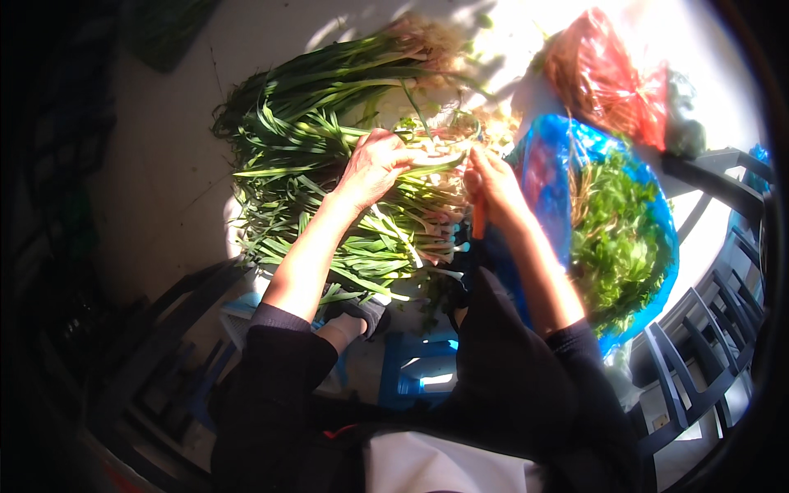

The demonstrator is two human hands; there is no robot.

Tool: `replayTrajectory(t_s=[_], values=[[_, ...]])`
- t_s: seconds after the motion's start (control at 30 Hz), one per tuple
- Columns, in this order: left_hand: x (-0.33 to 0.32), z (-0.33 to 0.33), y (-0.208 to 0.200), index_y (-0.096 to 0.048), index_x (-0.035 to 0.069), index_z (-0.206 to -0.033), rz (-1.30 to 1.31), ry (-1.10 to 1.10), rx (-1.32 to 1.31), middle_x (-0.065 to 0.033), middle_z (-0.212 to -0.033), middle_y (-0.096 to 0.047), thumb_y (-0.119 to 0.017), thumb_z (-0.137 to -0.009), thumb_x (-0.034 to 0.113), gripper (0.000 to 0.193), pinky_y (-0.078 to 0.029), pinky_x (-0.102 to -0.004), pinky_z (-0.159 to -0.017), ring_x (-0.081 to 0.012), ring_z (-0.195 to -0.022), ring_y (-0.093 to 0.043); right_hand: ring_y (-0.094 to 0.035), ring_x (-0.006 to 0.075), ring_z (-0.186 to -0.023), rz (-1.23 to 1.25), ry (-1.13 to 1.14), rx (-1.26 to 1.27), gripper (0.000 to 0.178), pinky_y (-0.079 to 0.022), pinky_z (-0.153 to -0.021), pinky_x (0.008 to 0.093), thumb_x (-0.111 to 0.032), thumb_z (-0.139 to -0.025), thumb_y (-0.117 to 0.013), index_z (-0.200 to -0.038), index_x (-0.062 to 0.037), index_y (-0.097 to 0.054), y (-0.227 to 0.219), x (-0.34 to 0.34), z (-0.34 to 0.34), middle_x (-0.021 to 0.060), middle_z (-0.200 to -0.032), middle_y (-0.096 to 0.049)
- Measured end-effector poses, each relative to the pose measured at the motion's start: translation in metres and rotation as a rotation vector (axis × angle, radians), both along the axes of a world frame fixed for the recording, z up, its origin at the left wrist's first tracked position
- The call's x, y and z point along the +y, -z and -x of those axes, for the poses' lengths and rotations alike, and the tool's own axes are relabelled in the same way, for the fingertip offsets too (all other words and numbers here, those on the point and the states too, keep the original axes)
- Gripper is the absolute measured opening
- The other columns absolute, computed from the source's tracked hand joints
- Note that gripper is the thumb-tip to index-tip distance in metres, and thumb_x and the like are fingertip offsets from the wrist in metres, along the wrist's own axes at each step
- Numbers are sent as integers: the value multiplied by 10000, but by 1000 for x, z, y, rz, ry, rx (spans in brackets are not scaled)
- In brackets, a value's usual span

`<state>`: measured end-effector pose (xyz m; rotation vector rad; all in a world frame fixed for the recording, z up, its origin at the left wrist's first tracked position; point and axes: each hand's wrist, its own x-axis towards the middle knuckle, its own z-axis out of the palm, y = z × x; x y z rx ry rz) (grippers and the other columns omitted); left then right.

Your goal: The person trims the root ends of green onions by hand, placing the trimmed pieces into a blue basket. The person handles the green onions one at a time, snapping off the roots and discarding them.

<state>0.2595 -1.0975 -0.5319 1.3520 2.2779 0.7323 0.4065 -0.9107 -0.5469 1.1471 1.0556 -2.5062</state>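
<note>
My left hand (374, 168) is closed, pinching a green garlic stalk (437, 161) that stretches across toward my right hand. Close to the stalk's pale end, my right hand (500, 187) is closed around a tool with an orange handle (479, 217); it looks like a small knife, though its blade cannot be made out. Beneath both hands lies a pile of green garlic (329, 246), leaves to the left and pale root ends to the right. Farther off, another bundle of green garlic (329, 74) lies with its roots in bright glare.
To the right stands an open blue plastic bag (549, 164) full of leafy herbs (616, 238). A red plastic bag (604, 78) sits behind it. Dark slatted chairs (699, 353) line the right side. Between my legs is a blue stool (403, 361).
</note>
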Motion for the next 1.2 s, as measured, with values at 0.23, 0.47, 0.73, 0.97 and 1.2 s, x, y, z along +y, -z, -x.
replayTrajectory(t_s=[0.23, 0.47, 0.73, 0.97, 1.2], values=[[4, -8, 1, -713, 209, -1002, -22, 17, 36, 4, -768, -560, -661, -821, 281, 202, -405, -339, -781, -200, -799, -518, -309, 56, -405, -340, -167, -55, 348, -270, -365, 226, -399, -978, -474, -790, -106, -484, -21, -3, 1, -49, -540, -376], [1, -7, 26, -707, 192, -966, 46, -112, 88, -2, -800, -582, -630, -853, 300, 175, -364, -344, -836, -194, -848, -518, -240, 63, -382, 281, -7, -77, 470, -192, -333, 224, -538, -941, -450, -685, -158, -345, -48, -4, -5, -45, -521, -296], [-14, 69, -145, -629, 6, -1035, -569, -371, -391, -4, -789, -531, -527, -965, 176, 210, -377, -222, -671, -86, -706, -453, -353, 84, -472, 199, 180, -52, 388, -324, -431, 228, -508, -913, -536, -805, -145, -453, -35, 1, -3, -39, -586, -375], [-77, 76, -277, -489, -69, -1101, -904, -500, 111, -21, -651, -420, -298, -991, 459, 573, -278, -259, -479, -103, -485, -294, -391, 86, -500, 67, 260, -61, 314, -351, -438, 231, -362, -906, -601, -755, -143, -435, -31, -2, -5, -30, -620, -409], [-19, 22, -299, -555, -138, -1080, -389, -160, 885, -45, -628, -470, -429, -972, 249, 422, -415, -247, -504, -116, -534, -415, -356, 70, -480, 17, 198, 3, 301, -316, -447, 232, -310, -898, -613, -738, -150, -415, -34, -11, 2, -53, -586, -383]])
